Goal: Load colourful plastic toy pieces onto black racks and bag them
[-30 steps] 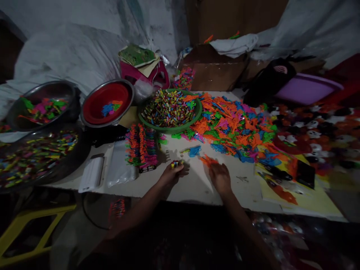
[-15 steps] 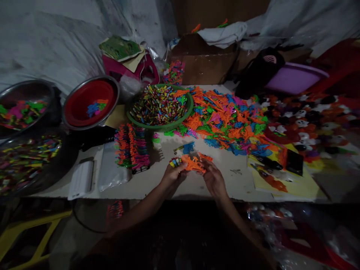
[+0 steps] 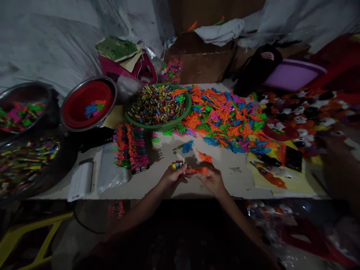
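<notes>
My left hand (image 3: 170, 178) is closed around several small multicoloured cylinders (image 3: 177, 164), whose ends stick up above the fingers. Close to its fingertips, my right hand (image 3: 211, 180) pinches an orange plastic piece (image 3: 198, 171), blurred by motion and reaching toward the left hand. Whether the orange piece touches a cylinder I cannot tell. Just beyond the right hand, a loose orange plastic piece (image 3: 205, 156) lies on the white table (image 3: 239, 183). Farther back lies a blue plastic piece (image 3: 187, 146) with a yellowish cylinder at its left end.
A green basin (image 3: 157, 107) of small cylinders stands behind the hands. To its right spreads a pile of coloured plastic pieces (image 3: 225, 116). Rows of assembled pieces (image 3: 131, 146) stand left. A phone (image 3: 294, 159) lies right. A dim arm-like shape (image 3: 341, 161) shows at the right edge.
The orange piece between my hands has turned and now looks thin and edge-on. My right hand has shifted slightly left. The dim shape at the right edge has appeared.
</notes>
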`<state>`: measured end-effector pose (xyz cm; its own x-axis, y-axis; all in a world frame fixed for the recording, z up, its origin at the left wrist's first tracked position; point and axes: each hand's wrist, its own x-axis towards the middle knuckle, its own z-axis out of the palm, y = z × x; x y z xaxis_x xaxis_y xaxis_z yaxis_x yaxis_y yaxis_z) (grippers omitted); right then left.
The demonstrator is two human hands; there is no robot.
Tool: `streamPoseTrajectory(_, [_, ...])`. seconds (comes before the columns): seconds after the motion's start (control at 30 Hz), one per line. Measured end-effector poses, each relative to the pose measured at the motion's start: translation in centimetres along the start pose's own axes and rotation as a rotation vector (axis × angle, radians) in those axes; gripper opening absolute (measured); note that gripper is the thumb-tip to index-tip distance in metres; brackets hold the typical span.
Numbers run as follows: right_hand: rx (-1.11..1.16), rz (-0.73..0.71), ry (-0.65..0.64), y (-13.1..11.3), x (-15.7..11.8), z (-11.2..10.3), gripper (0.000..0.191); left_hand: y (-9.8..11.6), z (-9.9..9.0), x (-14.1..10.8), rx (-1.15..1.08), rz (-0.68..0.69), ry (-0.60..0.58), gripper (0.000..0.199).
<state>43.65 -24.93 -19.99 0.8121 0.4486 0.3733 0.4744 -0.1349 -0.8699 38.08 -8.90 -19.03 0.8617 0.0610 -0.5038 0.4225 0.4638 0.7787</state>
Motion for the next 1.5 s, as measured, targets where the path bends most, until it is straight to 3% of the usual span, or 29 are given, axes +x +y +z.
streamPoseTrajectory(0.07, [0.153, 0.276, 0.195, 0.1, 0.0, 0.4, 0.020, -0.4, -0.1, 0.0, 0.054, 0.075, 0.039, 0.044])
streamPoseTrajectory(0.13, [0.333, 0.455, 0.275, 0.4, 0.0, 0.9, 0.025, -0.7, -0.2, 0.0, 0.054, 0.080, -0.010, 0.048])
streamPoseTrajectory(0.2, [0.454, 0.516, 0.265, 0.7, -0.1, 1.4, 0.025, -0.7, -0.2, 0.0, -0.037, 0.044, -0.038, 0.046])
streamPoseTrajectory(0.27, [0.484, 0.544, 0.271, 0.8, -0.4, 1.8, 0.024, -0.5, -0.2, 0.2, -0.165, 0.013, 0.006, 0.037])
streamPoseTrajectory(0.37, [0.468, 0.555, 0.283, 0.7, -1.3, 2.7, 0.024, 0.0, -0.2, 0.6, -0.320, -0.030, 0.073, 0.023])
streamPoseTrajectory(0.53, [0.395, 0.462, 0.371, 0.3, -2.6, 4.5, 0.027, 0.1, -0.1, 0.7, -0.436, -0.127, 0.046, 0.004])
streamPoseTrajectory(0.63, [0.305, 0.376, 0.430, 0.0, -2.6, 4.7, 0.026, -0.4, 0.1, 0.5, -0.443, -0.162, 0.045, 0.007])
streamPoseTrajectory(0.83, [0.243, 0.301, 0.470, -0.3, -2.3, 4.2, 0.022, -0.6, 0.5, -0.1, -0.434, -0.091, 0.031, 0.015])
streamPoseTrajectory(0.97, [0.262, 0.346, 0.489, -0.3, -2.5, 4.5, 0.023, -0.3, 0.7, -0.3, -0.416, -0.072, 0.083, 0.016])
streamPoseTrajectory(1.13, [0.290, 0.421, 0.565, -0.5, -2.0, 4.6, 0.027, -1.0, 1.2, -0.7, -0.383, -0.086, 0.059, 0.029])
streamPoseTrajectory(1.23, [0.369, 0.481, 0.541, -0.3, -1.8, 4.3, 0.029, -1.2, 1.3, -1.0, -0.323, -0.042, 0.069, 0.036])
streamPoseTrajectory(1.4, [0.494, 0.580, 0.487, 0.1, -2.3, 4.2, 0.030, -1.3, 0.7, -1.2, -0.083, 0.074, -0.001, 0.030])
streamPoseTrajectory(1.5, [0.486, 0.565, 0.533, 0.0, -2.7, 5.0, 0.029, -1.9, 0.6, -1.3, -0.080, 0.093, -0.007, 0.029])
